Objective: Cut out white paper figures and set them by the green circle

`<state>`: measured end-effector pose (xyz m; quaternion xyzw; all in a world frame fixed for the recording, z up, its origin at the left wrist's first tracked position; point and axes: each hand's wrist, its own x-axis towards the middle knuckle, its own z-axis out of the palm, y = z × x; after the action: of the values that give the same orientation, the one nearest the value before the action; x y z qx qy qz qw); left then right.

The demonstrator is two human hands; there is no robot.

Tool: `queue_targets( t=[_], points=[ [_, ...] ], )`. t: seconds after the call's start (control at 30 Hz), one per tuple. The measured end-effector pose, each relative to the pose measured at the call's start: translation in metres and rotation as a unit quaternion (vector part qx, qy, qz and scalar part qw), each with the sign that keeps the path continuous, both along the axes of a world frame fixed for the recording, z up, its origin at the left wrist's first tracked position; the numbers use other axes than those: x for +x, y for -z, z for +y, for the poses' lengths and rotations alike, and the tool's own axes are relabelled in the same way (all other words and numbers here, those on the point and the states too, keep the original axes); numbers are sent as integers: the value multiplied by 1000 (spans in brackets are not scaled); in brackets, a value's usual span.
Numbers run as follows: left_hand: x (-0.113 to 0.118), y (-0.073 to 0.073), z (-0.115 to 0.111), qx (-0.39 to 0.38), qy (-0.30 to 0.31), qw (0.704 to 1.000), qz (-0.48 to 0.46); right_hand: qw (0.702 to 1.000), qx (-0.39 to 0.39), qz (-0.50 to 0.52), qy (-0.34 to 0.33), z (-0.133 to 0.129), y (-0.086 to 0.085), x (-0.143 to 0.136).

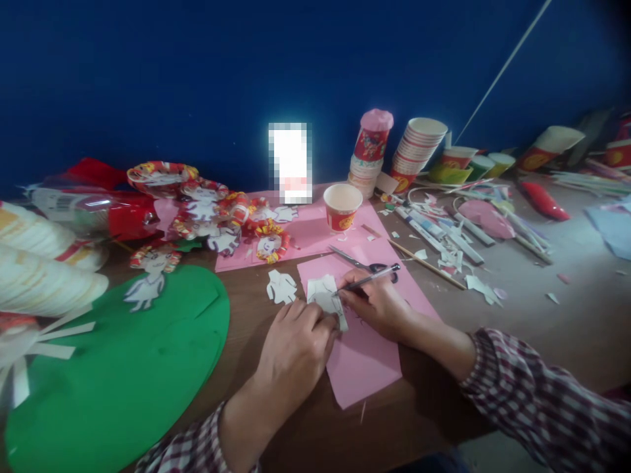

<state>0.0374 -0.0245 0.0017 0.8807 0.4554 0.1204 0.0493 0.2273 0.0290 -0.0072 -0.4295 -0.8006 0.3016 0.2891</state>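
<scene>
My right hand is closed around a pen, its tip on a small white paper with lines drawn on it. My left hand rests on the lower left part of that paper, fingers bent and close together, pressing it down. Under the paper lies a pink sheet. A white paper cutout lies just left of the sheet. Beyond the pen, scissors lie on the pink paper, partly hidden by my right hand.
A green board with a paper figure fills the left side. Paper-ring figures lie behind it. A paper cup, stacked cups, markers, a wooden stick and scraps lie at the back and right.
</scene>
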Motion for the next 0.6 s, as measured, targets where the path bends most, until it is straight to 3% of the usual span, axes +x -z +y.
queue_targets(
  t=[0.6],
  points=[
    [-2,0,-1,0,-1,1000,2,999,4,36,10,0,0,0]
  ],
)
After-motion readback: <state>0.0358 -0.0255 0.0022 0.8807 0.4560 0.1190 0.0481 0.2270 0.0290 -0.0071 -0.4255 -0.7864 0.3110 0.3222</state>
